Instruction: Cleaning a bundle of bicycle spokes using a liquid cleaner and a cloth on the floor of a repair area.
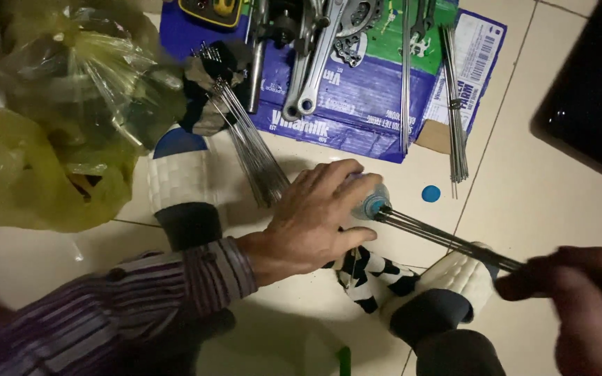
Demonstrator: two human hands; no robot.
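A: Left hand (308,223)?
B: Laid palm-down, fingers curled round a small bottle (369,202) on the floor.
A: Right hand (580,292)?
B: Closed on a spoke bundle (447,240), tips set into the bottle's mouth.

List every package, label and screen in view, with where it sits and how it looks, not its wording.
Flattened carton: top centre on the floor, blue and green with white print, tools lying on it.
Barcode label: on the carton's right flap, white with black bars.
Plastic bag: top left, crumpled, yellow-green, see-through.
Dark screen: top right corner, black, glossy, unlit.
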